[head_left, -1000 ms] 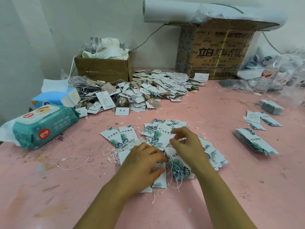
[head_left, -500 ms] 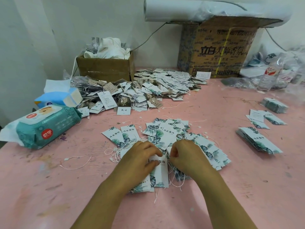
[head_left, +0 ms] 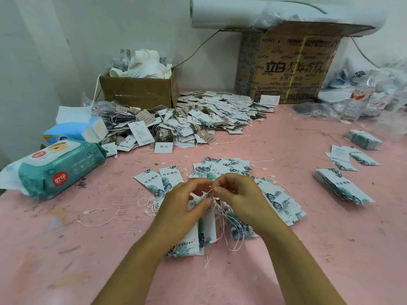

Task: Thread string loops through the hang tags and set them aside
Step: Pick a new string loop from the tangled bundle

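My left hand (head_left: 182, 208) grips a small bundle of white hang tags (head_left: 204, 227) with green leaf prints, held just above the pink table (head_left: 286, 260). My right hand (head_left: 240, 197) pinches thin white string loops (head_left: 222, 219) at the top of that bundle; the strings trail down below it. Under and around both hands lies a spread of the same leaf-print tags (head_left: 222, 168), many with strings attached. A loose string loop (head_left: 101, 214) lies to the left.
A big heap of mixed tags (head_left: 187, 122) lies behind, before a small cardboard box (head_left: 138, 91) and a large printed carton (head_left: 286, 69). Wet wipes (head_left: 59, 168) and tissues (head_left: 74, 130) sit left. Stacks of leaf tags (head_left: 343, 188) (head_left: 363, 139) and a water bottle (head_left: 356, 100) are right.
My left hand has lifted a bundle of tags off the spread and pulled it nearer. My right hand came back from the far tags to pinch the strings at the bundle's top.
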`<state>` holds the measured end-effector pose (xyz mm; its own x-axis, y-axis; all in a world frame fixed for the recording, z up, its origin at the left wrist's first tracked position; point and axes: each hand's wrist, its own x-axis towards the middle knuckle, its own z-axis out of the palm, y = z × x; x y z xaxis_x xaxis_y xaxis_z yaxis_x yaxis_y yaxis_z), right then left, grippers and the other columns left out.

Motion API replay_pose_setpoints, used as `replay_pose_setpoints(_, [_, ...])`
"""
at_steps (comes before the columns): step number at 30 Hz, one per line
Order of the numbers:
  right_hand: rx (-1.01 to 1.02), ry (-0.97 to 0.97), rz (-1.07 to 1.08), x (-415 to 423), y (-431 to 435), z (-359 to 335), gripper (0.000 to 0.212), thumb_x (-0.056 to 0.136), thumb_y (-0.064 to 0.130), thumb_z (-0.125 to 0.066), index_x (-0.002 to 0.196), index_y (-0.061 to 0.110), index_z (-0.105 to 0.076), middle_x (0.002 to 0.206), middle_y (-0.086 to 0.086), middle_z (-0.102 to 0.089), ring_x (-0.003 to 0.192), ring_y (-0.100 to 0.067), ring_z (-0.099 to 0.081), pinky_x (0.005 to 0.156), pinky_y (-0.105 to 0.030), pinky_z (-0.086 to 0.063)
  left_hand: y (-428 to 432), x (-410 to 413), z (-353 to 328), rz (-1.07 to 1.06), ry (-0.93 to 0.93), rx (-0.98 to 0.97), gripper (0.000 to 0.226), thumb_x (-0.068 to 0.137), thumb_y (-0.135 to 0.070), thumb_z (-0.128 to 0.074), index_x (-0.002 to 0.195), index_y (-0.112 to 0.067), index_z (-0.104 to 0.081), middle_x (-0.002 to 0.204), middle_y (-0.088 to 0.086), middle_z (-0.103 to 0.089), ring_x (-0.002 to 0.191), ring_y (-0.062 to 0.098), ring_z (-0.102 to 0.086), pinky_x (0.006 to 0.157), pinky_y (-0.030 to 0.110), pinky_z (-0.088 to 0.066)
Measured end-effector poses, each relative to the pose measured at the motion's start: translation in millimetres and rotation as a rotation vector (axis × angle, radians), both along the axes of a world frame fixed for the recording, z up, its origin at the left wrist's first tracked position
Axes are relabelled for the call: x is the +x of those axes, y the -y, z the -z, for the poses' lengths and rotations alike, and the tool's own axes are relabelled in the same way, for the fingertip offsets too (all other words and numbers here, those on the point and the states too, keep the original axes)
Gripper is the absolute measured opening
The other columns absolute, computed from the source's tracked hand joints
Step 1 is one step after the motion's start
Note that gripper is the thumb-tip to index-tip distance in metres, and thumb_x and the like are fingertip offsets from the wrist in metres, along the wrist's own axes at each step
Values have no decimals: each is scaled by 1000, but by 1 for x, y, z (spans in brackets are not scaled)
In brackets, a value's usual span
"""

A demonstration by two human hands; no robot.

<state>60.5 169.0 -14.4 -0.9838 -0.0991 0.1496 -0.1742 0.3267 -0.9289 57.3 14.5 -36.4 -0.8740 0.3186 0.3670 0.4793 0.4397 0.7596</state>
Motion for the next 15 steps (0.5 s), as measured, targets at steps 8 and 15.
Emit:
replay_pose_setpoints(8, [-100, -70, -33, -2, 1, 4, 20, 89, 1, -55, 78, 17, -58, 69, 5, -59, 63, -2, -54, 61, -17, -43, 0, -1, -2, -57, 2, 75, 19, 84, -11, -66, 84, -30, -64, 82, -13, -65, 79, -1, -55, 66, 8, -37])
replay_pose_setpoints(15, [-96, -150, 21, -4, 0, 9, 18, 91, 9, -54, 79, 23, -56, 70, 15, -55, 67, 2, -48, 61, -16, -40, -1, 1, -5, -58, 62, 189, 12, 87, -22, -60, 79, -29, -66, 66, -14, -66, 67, 19, -60, 70, 38, -48])
